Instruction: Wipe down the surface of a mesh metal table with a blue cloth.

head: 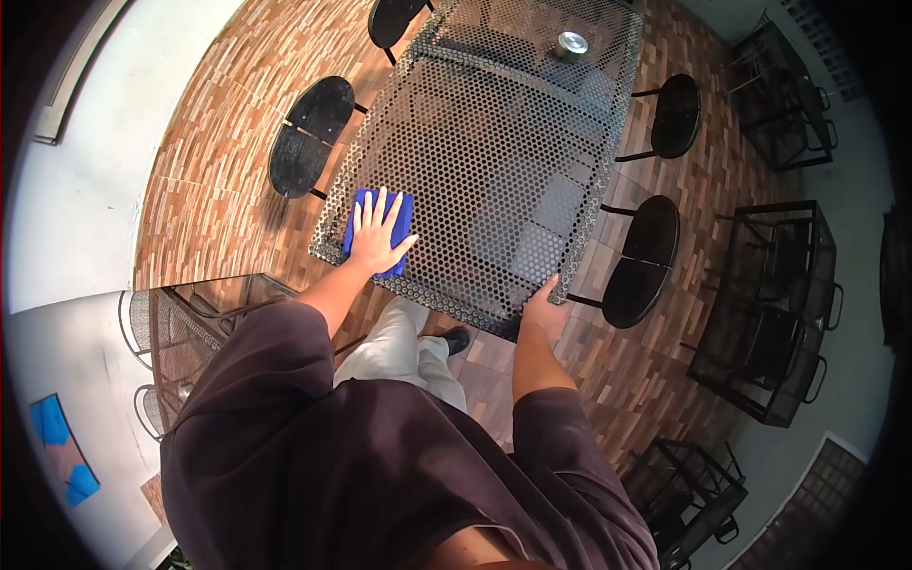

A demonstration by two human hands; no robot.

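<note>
My left hand [374, 239] lies flat with its fingers spread on a folded blue cloth [404, 206]. Under the cloth is the near left corner of a perforated metal table [456, 164], whose top lets the floor show through its holes. At the near right corner, my right hand [547, 312] grips the table's edge, thumb on top. The fingers below that edge are mostly hidden. Toward the far end of the tabletop stands a round silver metal container [572, 45], well beyond both hands.
Black round-ended seats flank the table on its left [303, 153] and right [641, 260]. Dark metal-framed tables with chairs [766, 313] line the right wall. Behind my left arm are a brown mesh table [167, 349] and wire chairs. Wood-patterned tiles [605, 370] cover the floor.
</note>
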